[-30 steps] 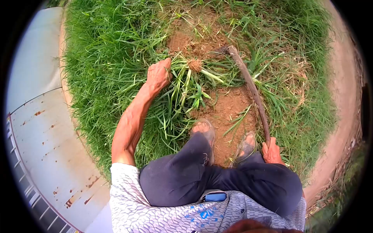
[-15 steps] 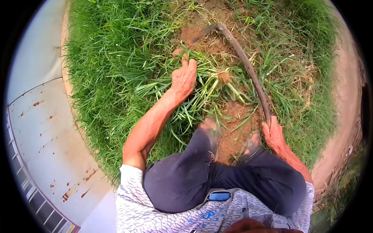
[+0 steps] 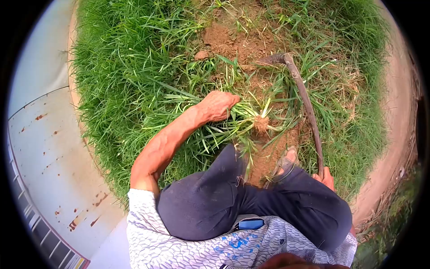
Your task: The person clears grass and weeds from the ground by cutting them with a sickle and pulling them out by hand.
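Observation:
My left hand is closed around the leaves of an uprooted grass clump. The clump's pale stems fan out to the right of the fist, and its soil-brown root ball shows above the bare dirt. My right hand, partly hidden behind my knee, grips the lower end of a hand hoe with a curved wooden handle. The hoe's dark blade points left, close to the soil.
Dense green grass grows on the left. Bare reddish soil lies ahead and between my feet. Dry cut grass is on the right. A rust-spotted pale surface borders the left, a dirt path the right.
The hoe has moved back and to the right, its blade drawn away from the soil patch. My left hand has come nearer, now closed on the grass clump, whose roots have swung toward me.

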Motion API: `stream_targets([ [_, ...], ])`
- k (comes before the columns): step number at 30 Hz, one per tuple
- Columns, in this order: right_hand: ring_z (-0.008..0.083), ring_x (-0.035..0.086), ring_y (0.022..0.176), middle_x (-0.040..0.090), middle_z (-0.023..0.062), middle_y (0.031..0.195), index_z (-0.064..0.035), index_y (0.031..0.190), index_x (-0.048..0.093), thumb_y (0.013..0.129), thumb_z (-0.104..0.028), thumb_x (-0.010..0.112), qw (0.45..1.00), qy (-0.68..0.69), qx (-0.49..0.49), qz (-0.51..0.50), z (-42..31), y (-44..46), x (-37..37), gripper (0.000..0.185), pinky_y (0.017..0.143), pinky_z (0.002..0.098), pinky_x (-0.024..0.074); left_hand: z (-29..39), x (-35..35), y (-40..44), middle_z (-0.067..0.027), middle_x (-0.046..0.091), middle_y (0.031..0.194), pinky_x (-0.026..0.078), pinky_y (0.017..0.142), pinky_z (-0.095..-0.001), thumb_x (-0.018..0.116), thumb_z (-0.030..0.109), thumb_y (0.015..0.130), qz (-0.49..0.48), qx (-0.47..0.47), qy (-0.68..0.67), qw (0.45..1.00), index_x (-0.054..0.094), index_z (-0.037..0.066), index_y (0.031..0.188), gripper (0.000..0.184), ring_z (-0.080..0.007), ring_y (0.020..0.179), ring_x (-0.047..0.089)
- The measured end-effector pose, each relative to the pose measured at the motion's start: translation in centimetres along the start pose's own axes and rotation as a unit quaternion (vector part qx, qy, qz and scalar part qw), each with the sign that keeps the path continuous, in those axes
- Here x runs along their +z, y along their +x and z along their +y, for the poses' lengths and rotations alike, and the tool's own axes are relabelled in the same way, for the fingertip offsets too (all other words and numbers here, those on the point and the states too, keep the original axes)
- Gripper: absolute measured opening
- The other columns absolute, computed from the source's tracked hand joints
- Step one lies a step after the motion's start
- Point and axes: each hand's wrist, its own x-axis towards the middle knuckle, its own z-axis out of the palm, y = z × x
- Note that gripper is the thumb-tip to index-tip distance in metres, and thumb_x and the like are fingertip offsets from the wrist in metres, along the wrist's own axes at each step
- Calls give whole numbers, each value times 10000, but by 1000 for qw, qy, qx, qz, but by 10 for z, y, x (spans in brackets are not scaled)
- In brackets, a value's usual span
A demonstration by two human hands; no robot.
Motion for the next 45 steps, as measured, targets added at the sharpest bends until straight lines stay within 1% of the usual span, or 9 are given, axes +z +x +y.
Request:
stream_targets([
  [4,273,493,567,510,147,667,-43,983,455,902,-276,621,991,-113,-2,70,-31,6,-1,297,552,414,417,32,33,-20,-187,566,744,486,597,-480,567,37,692,29,28,-44,998,466,25,861,197,-394,738,612],
  [10,341,534,527,503,169,614,-27,1007,414,935,-253,580,979,18,-195,51,-120,98,27,289,504,432,415,-31,6,-10,-250,553,986,498,498,-465,632,-30,677,220,-218,158,938,447,6,962,342,-402,660,626],
  [16,471,614,619,562,289,632,9,999,376,933,-194,556,975,-123,-183,-7,-78,109,74,279,495,525,459,-54,-3,-13,-232,605,1043,563,556,-408,614,-6,754,144,-374,182,898,498,-19,1083,349,-365,743,692],
  [22,466,568,598,546,251,642,-30,1021,404,927,-189,571,985,-160,-61,-22,30,38,22,249,525,504,420,-70,24,-42,-178,607,815,494,509,-417,509,63,850,203,-233,181,934,494,47,929,82,-342,660,645],
  [28,419,576,583,554,207,662,-47,1070,431,949,-219,559,997,-26,-59,-49,-39,47,3,247,523,462,427,-75,32,-47,-140,566,833,500,526,-404,532,53,822,245,-156,188,938,496,58,914,99,-324,675,642],
  [34,394,531,535,504,195,623,-18,972,378,937,-208,572,972,-44,-230,-6,-127,131,66,274,488,461,401,-51,4,-32,-244,495,1204,547,518,-434,559,11,795,143,-305,199,920,492,5,1143,355,-364,676,669],
  [37,423,594,534,520,250,586,19,957,366,931,-157,550,963,-89,-254,-16,-112,124,82,256,441,492,411,-48,-7,-27,-365,162,1507,558,516,-419,568,-10,777,161,-374,184,895,283,36,1445,728,-390,730,687],
  [40,424,590,520,515,250,569,28,946,360,920,-147,555,966,-83,-237,-59,-83,111,90,263,438,492,417,-67,-9,-27,-426,270,1424,570,576,-441,576,-5,772,148,-376,155,902,161,-8,1477,818,-427,784,682],
  [45,436,573,508,506,267,569,16,964,345,915,-137,532,973,-47,-183,-129,-76,85,59,247,447,500,410,-94,3,-31,-244,605,907,546,664,-477,554,39,790,168,-295,144,929,498,-17,955,183,-426,791,654],
])
